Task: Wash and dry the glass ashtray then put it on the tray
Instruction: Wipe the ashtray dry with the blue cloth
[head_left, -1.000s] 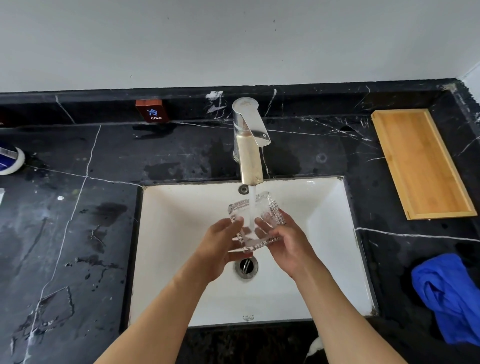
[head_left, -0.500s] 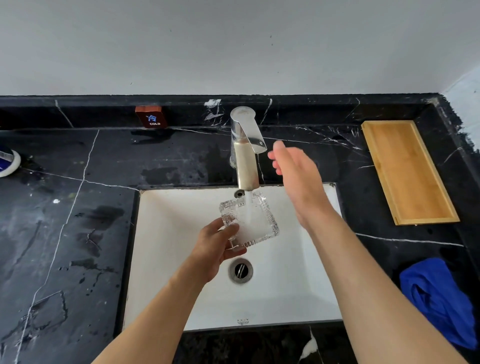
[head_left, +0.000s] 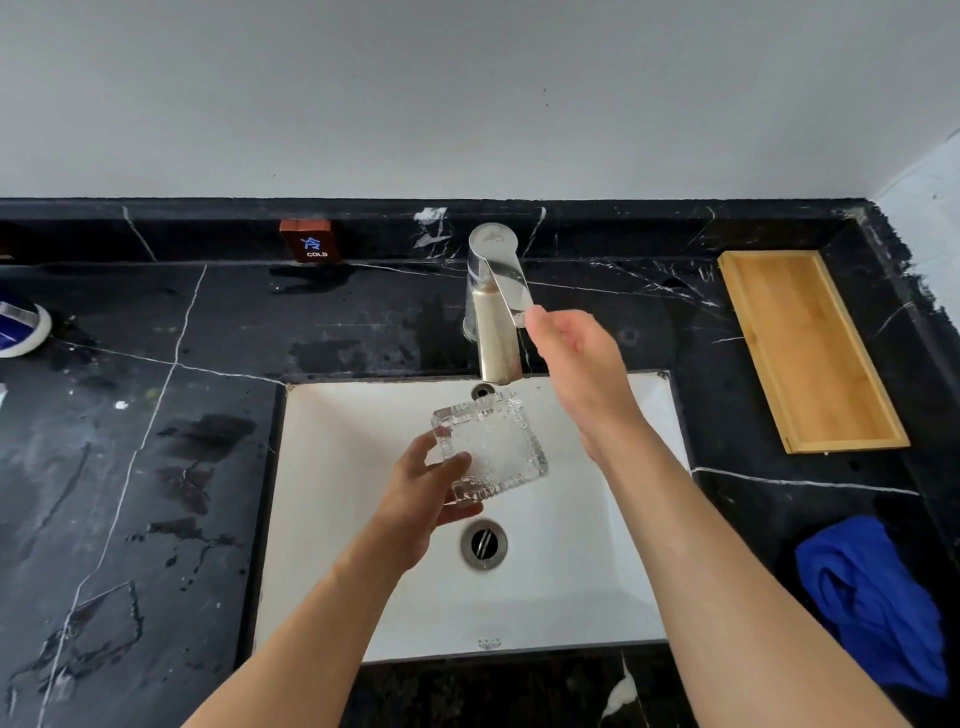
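The square glass ashtray (head_left: 493, 447) hangs over the white sink (head_left: 332, 499), just below the spout of the steel tap (head_left: 493, 312). My left hand (head_left: 426, 493) grips its near left corner, thumb on top. My right hand (head_left: 576, 358) is up at the tap, fingertips touching the end of the lever, fingers together with nothing held. No water stream shows under the spout. The wooden tray (head_left: 810, 348) lies empty on the counter at the far right. A blue cloth (head_left: 872, 597) lies crumpled at the near right.
Black marble counter (head_left: 156, 415) surrounds the sink, with wet patches on the left. A brown "COLD" sign (head_left: 310, 241) leans on the back ledge. A white and blue container (head_left: 21, 327) sits at the left edge. The drain (head_left: 483, 543) is below the ashtray.
My right hand left the ashtray and rose to the tap lever. The water stream seen earlier is gone. My left hand keeps holding the ashtray under the spout.
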